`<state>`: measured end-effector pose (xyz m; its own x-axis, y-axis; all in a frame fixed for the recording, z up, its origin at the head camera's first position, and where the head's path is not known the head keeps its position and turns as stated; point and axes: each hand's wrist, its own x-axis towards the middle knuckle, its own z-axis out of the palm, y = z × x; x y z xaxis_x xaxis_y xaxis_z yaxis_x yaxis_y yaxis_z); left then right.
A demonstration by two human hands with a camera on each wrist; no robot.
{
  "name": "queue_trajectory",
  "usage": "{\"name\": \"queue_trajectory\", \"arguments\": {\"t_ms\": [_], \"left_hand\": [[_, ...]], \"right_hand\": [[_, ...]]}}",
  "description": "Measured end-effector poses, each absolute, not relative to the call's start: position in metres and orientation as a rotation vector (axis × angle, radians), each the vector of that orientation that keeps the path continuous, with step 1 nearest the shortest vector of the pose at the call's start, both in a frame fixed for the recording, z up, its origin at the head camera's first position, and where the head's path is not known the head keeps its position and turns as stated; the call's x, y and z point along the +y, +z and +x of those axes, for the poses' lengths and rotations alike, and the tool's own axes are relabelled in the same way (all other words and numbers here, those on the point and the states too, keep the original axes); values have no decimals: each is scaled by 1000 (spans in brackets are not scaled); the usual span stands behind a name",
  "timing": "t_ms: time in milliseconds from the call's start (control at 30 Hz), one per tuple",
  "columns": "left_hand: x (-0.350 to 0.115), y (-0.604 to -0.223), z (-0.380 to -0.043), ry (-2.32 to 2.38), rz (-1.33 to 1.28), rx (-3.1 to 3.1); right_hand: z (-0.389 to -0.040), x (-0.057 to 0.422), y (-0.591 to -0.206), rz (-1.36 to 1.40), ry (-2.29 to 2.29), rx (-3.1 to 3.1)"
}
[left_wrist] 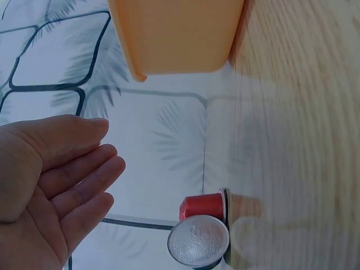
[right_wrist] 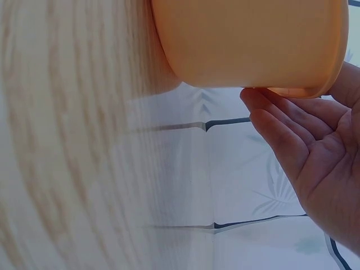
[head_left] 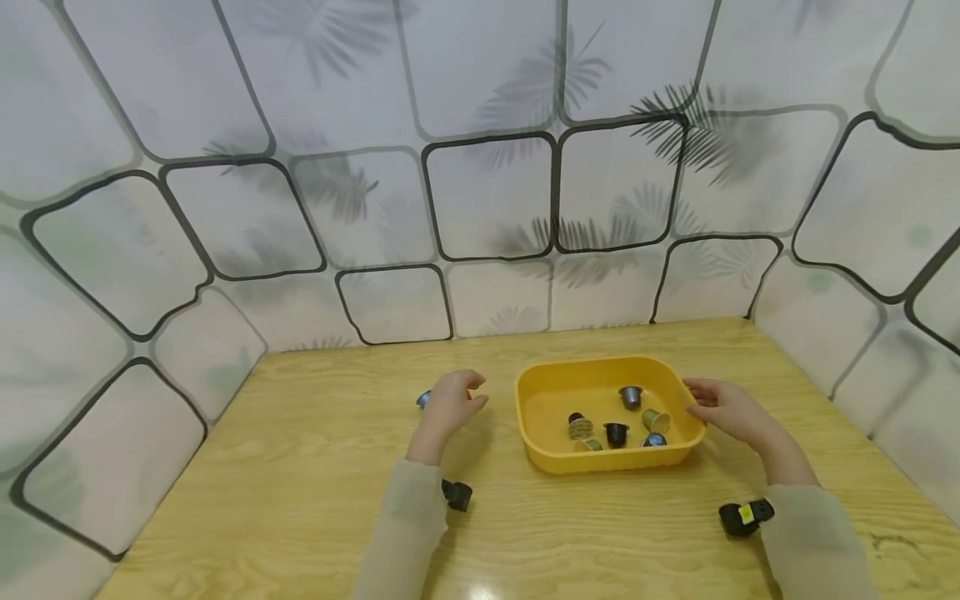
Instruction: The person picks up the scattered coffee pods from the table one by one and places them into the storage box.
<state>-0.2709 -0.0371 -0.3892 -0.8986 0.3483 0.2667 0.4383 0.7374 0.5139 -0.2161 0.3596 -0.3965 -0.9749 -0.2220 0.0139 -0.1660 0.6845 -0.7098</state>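
Note:
A yellow tray (head_left: 536, 457) stands on the table, holding several coffee capsules, among them a black capsule (head_left: 617, 435) and a greenish-gold capsule (head_left: 656, 420). At its right end my right hand (head_left: 731, 411) grips the rim, the thumb at the edge and the fingers against the outer side (right_wrist: 281, 126). Left of the tray, my left hand (head_left: 448, 408) hovers with loosely bent fingers and nothing between them. Behind it a blue capsule (head_left: 424, 399) peeks out, mostly hidden. The left wrist view has a red capsule (left_wrist: 202, 206) beside a capsule with a silver lid (left_wrist: 198, 241).
The tray and capsules share a light wooden table (head_left: 300, 467). Patterned cloth (head_left: 487, 200) with leaf prints and dark outlines walls in the back and both sides. A black wrist camera (head_left: 457, 495) sits at the left sleeve, another black camera (head_left: 742, 517) at the right.

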Motion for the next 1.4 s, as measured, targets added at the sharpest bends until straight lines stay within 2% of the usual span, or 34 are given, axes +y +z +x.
{"name": "queue_trajectory", "arguments": {"t_ms": [267, 833, 1400], "left_hand": [[-53, -395, -274, -956, -492, -2779], [-73, -403, -278, -1016, -355, -2889], [-77, -412, -280, -971, -380, -2963]], "right_hand": [[-216, 358, -397, -331, -1155, 2822], [-218, 362, -399, -365, -1169, 2819], [-219, 363, -400, -362, -1162, 2816]]}}
